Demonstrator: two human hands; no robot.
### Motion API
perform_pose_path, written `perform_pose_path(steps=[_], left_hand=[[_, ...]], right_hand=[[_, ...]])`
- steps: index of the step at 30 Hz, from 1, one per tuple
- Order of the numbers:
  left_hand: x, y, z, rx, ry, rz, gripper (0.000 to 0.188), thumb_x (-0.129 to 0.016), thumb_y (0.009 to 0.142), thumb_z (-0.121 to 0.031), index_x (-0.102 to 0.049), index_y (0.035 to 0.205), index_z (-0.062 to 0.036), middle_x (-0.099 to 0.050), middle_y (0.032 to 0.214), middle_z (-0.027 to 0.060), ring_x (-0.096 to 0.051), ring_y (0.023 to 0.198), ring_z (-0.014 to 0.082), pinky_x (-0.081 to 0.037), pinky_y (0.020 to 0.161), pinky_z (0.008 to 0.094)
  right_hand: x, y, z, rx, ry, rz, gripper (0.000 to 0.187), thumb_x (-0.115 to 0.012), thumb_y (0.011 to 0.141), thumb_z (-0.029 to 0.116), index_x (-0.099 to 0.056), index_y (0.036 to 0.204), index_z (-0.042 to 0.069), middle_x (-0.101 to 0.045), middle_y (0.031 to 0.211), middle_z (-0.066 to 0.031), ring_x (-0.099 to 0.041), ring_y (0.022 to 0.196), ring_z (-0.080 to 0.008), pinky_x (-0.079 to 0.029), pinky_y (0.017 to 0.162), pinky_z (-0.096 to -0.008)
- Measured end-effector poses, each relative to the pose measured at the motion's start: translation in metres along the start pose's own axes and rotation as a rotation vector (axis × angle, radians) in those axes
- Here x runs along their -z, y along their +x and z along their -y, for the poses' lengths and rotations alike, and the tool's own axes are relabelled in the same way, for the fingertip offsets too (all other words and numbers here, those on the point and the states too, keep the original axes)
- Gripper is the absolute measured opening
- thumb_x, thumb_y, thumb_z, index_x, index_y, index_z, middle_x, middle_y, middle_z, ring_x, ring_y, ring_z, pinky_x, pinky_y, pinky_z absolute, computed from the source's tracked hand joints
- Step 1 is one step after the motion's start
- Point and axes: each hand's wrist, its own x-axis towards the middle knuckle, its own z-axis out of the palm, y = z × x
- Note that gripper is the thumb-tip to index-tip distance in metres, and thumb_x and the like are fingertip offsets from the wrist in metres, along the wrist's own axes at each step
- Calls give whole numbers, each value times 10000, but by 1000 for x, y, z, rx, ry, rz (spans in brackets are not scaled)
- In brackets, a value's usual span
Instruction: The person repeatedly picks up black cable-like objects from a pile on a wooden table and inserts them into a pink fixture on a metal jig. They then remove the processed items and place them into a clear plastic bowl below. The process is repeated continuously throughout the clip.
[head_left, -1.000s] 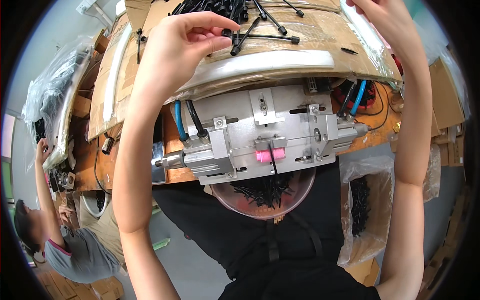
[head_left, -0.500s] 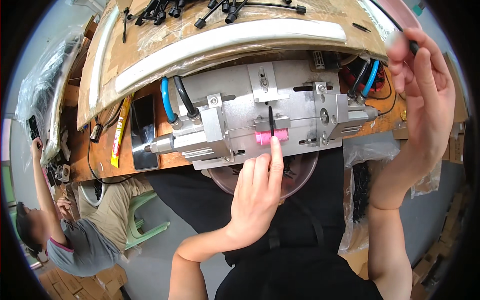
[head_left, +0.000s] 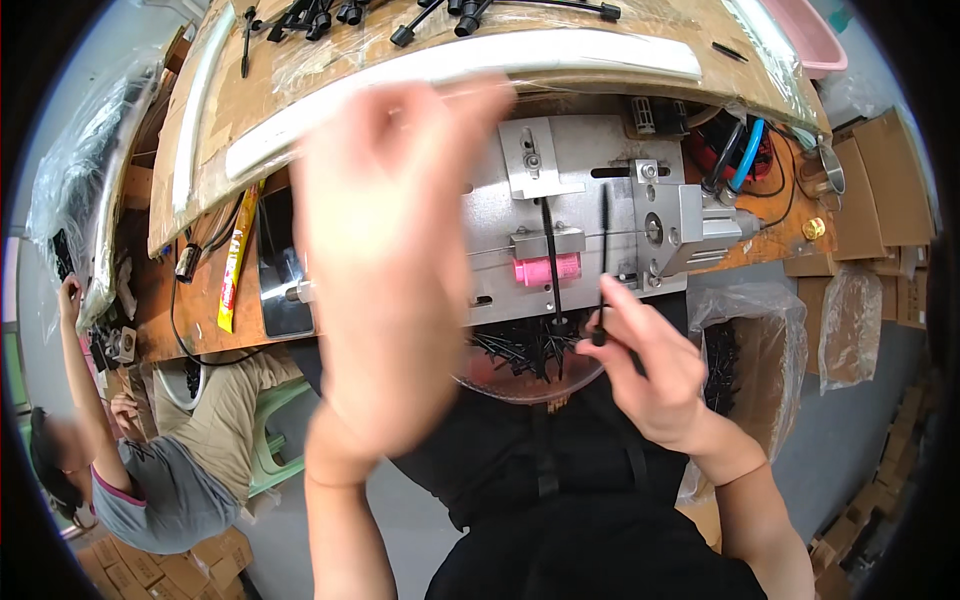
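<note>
My left hand (head_left: 385, 220) is raised over the left side of a metal fixture plate (head_left: 485, 215), smeared by motion, and covers the left cylinder block; its fingers cannot be read. Between thumb and fingers my right hand (head_left: 650, 375) pinches a thin black brush wand (head_left: 605, 215), upright in front of the plate's right half. Another black wand (head_left: 551, 245) lies across the small metal holder (head_left: 570, 240) and a pink block (head_left: 533, 270) at the middle. Below the plate's front edge, a translucent bowl (head_left: 500, 388) holds several black wands (head_left: 515, 350).
Behind the plate, a cardboard-covered shelf (head_left: 400, 65) carries several black wands and white foam strips. A right cylinder block (head_left: 680, 230) with hoses stands beside a metal cup (head_left: 825, 170). At left lie a phone (head_left: 285, 300) and yellow packet (head_left: 238, 260); another person (head_left: 170, 480) sits there.
My left hand has lifted from the pink block, up and to the left. My right hand has come down from the upper right to the plate's front, with a black brush wand in it.
</note>
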Motion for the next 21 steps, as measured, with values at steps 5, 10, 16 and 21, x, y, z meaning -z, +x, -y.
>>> perform_pose_path(steps=[5, 10, 16, 21], left_hand=[[24, 72, 74, 195, -130, 422, 217, -595, 961, -160, -676, 1137, -60, -648, 905, 9, -575, 862, 98, -459, 782, 249], [36, 54, 58, 109, -149, 217, 188, -642, 898, -42, -709, 1073, -21, -630, 877, -7, -504, 755, 72, -450, 778, 221], [17, -40, -10, 101, 78, -56, 768, -777, 672, 53, -540, 1398, -29, -571, 894, 48, -509, 798, 157, -451, 713, 292], [-12, -95, -58, 112, -4, 217, 780, -785, 666, 0, -482, 1379, 89, -551, 926, 109, -517, 806, 260, -450, 724, 375]], right_hand=[[-21, -5, -1, 8, 12, 125, 684, -765, 708, -87, -518, 1346, -91, -546, 737, -99, -511, 614, -215, -455, 573, -344], [-24, 3, -4, 17, 1, 161, 658, -757, 747, -43, -517, 1359, -70, -502, 694, -73, -501, 611, -199, -447, 560, -329], [19, 58, 9, 185, -203, 233, 526, -753, 762, 24, -617, 1270, 8, -573, 717, -61, -547, 607, -191, -472, 550, -313], [20, 196, -22, 531, -643, 119, 168, -675, 863, 67, -727, 1018, 28, -725, 891, -88, -655, 662, -159, -490, 555, -276]])
